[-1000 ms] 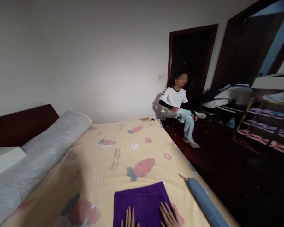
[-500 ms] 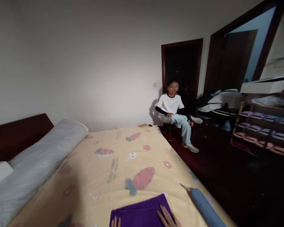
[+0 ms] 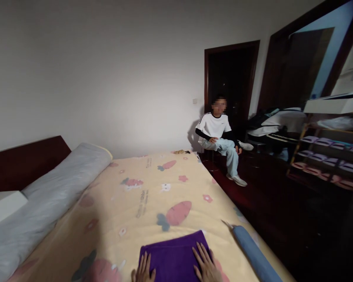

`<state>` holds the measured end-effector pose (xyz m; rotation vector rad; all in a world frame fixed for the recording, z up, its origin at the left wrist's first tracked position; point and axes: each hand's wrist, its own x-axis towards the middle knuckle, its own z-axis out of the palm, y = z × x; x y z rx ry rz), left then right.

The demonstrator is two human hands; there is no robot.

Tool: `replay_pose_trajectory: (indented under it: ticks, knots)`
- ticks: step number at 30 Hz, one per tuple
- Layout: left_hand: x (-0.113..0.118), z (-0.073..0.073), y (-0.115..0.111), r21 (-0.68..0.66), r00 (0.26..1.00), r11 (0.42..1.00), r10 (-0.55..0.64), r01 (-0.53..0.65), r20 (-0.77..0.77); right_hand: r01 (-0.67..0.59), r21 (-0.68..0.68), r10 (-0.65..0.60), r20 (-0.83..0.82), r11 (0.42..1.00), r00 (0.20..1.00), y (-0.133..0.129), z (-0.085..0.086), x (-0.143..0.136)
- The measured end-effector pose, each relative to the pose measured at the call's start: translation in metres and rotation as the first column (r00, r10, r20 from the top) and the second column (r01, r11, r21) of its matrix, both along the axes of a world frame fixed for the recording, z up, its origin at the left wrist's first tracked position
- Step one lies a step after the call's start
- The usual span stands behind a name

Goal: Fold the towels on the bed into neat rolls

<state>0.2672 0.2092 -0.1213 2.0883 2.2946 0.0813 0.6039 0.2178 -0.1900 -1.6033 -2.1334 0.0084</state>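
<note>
A folded purple cloth (image 3: 172, 260) lies on the bed's yellow sheet (image 3: 129, 231) at the bottom middle of the head view. Flat on its left edge rests my left hand (image 3: 144, 270), fingers stretched out and pointing away from me. My right hand (image 3: 207, 266) lies across the cloth's right side with its fingers spread. Neither hand grips anything. To the right of the cloth is a long blue-grey rolled item (image 3: 254, 252), perhaps an umbrella, with a thin pointed tip.
A grey pillow or rolled quilt (image 3: 61, 188) and a white box (image 3: 6, 207) lie by the dark headboard (image 3: 26, 162). Beyond the bed's far corner a person (image 3: 216, 127) sits on a stool. A rack of slippers (image 3: 323, 158) stands at the right.
The view has tipped down slightly, so more of both hands and the purple cloth shows. Both hands remain flat on the cloth.
</note>
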Motion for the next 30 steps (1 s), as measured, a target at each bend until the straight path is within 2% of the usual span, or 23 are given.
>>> replay_pose_trajectory:
  ticks: [3, 5, 7, 10, 12, 13, 15, 17, 19, 23, 27, 30]
  knots:
    - [0.009, 0.018, -0.010, 0.002, 1.000, 1.000, 0.002, -0.002, -0.018, 0.116, 0.126, -0.113, -0.028, 0.985, 0.993, -0.010, 0.006, -0.022]
    - [0.023, 0.015, -0.028, 0.108, 0.997, 0.991, -0.079, 0.077, 0.009, 0.141, 0.188, -0.132, -0.059, 0.972, 0.989, -0.026, 0.010, -0.043]
    - [0.042, -0.006, -0.055, 0.180, 0.981, 0.969, -0.182, 0.168, 0.065, 0.066, 0.171, -0.057, -0.054, 0.983, 0.997, -0.052, 0.013, -0.066]
    - [0.068, -0.056, -0.104, 0.203, 0.954, 0.946, -0.279, 0.253, 0.113, -0.115, 0.036, 0.116, -0.024, 0.993, 0.993, -0.102, 0.015, -0.093]
    - [0.078, -0.085, -0.138, 0.180, 0.939, 0.938, -0.319, 0.295, 0.125, -0.185, -0.030, 0.184, -0.022, 0.982, 0.983, -0.137, 0.016, -0.099]
    - [0.080, -0.094, -0.153, 0.162, 0.930, 0.933, -0.344, 0.322, 0.131, -0.201, -0.039, 0.201, -0.022, 0.979, 0.979, -0.153, 0.018, -0.099]
    - [0.078, -0.102, -0.179, 0.142, 0.914, 0.921, -0.382, 0.364, 0.138, -0.214, -0.027, 0.213, -0.021, 0.977, 0.977, -0.181, 0.023, -0.091]
    - [0.073, -0.095, -0.197, 0.154, 0.905, 0.911, -0.404, 0.383, 0.132, -0.223, -0.010, 0.223, -0.026, 0.975, 0.974, -0.204, 0.032, -0.077]
    - [0.067, -0.081, -0.209, 0.188, 0.903, 0.902, -0.413, 0.388, 0.116, -0.246, -0.029, 0.244, -0.045, 0.969, 0.969, -0.220, 0.044, -0.060]
    - [0.057, -0.054, -0.220, 0.183, 0.897, 0.895, -0.429, 0.407, 0.107, -0.312, -0.195, 0.293, -0.123, 0.930, 0.948, -0.240, 0.070, -0.027]
    - [0.052, -0.040, -0.230, 0.119, 0.944, 0.947, -0.310, 0.297, 0.112, -0.308, -0.326, 0.239, -0.234, 0.894, 0.942, -0.250, 0.085, 0.003]
    - [0.049, -0.028, -0.232, 0.053, 0.968, 0.976, -0.215, 0.210, 0.126, -0.262, -0.366, 0.161, -0.285, 0.893, 0.945, -0.252, 0.083, 0.019]
